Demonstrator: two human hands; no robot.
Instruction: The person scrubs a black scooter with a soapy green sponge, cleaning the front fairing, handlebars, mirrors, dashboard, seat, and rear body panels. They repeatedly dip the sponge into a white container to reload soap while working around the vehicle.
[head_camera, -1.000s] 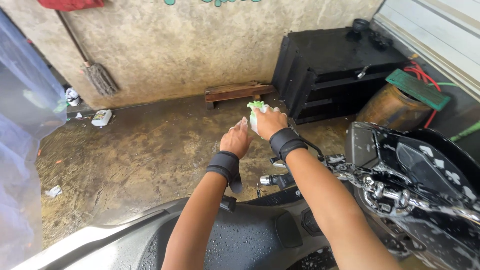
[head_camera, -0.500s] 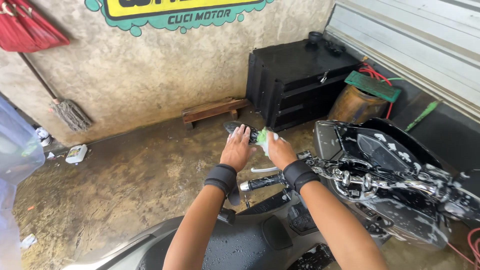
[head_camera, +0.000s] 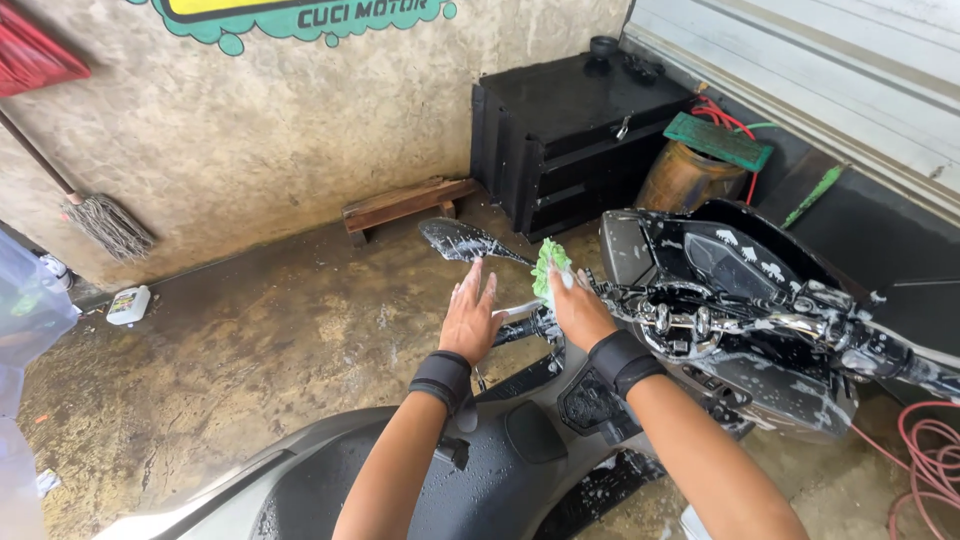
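A wet, soapy black motorcycle (head_camera: 740, 300) stands in front of me, its handlebar (head_camera: 700, 325) running to the right and its seat (head_camera: 400, 490) at the bottom. My right hand (head_camera: 578, 310) grips a green wash mitt (head_camera: 548, 265) and presses it against the left end of the handlebar, just below the mirror (head_camera: 462, 241). My left hand (head_camera: 470, 318) hovers flat with fingers spread beside the left grip, holding nothing. Both wrists wear black bands.
A black cabinet (head_camera: 575, 130) stands against the back wall, a low wooden bench (head_camera: 405, 205) left of it. A mop (head_camera: 105, 225) leans at the left wall near a small white bottle (head_camera: 128, 305). A red hose (head_camera: 925, 465) lies coiled at the right.
My view has swung right and closer to the motorcycle. Both hands have come down from mid-air to the left end of the handlebar, and the mitt now rests against it.
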